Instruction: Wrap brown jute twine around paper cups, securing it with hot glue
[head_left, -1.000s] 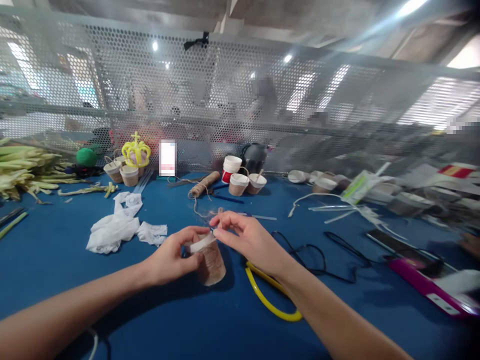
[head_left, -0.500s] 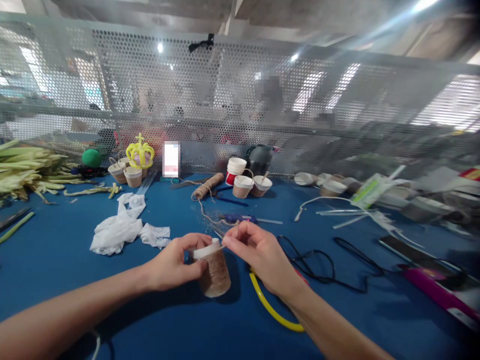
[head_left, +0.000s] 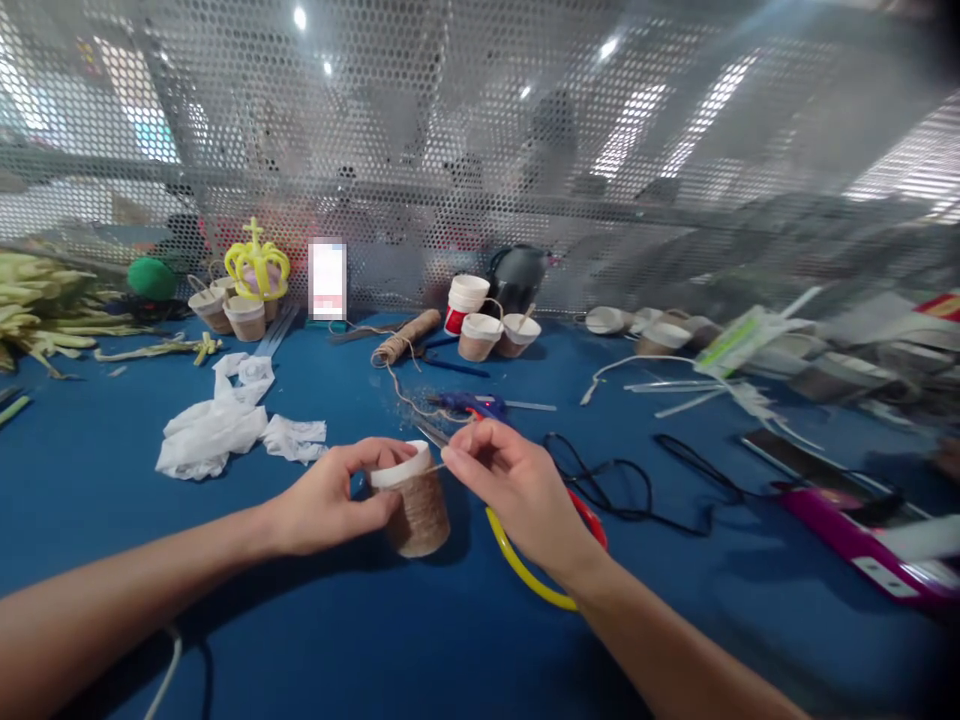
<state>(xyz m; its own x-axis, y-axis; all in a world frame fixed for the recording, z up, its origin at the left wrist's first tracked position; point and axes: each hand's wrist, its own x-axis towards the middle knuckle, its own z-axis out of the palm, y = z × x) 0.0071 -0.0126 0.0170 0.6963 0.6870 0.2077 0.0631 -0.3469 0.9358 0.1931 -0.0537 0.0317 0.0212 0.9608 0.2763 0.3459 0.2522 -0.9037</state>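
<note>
My left hand (head_left: 341, 495) grips a small cup (head_left: 421, 515) with a white rim and brown twine wound round its side; the cup is slightly tilted. Some fingers reach inside the rim while the thumb presses the outside. Close to the cup's right side, my right hand (head_left: 502, 480) pinches a strand of twine (head_left: 435, 468) that meets the cup just below the rim. From there the strand appears to lead back to a twine roll (head_left: 407, 337). Behind the right hand lie a blue glue gun (head_left: 472, 402) and scissors, partly hidden by the fingers.
White crumpled cloth (head_left: 214, 435) lies at left. Several twine-covered cups (head_left: 480, 337) stand toward the back, near a yellow crown (head_left: 256, 265). Black cable (head_left: 630, 490) and a purple power strip (head_left: 847, 540) are at right. A metal mesh screen (head_left: 390, 130) rises behind.
The view has tilted downward, so everything sits higher in the picture. Both hands keep their hold on the cup and the strand, with little other movement.
</note>
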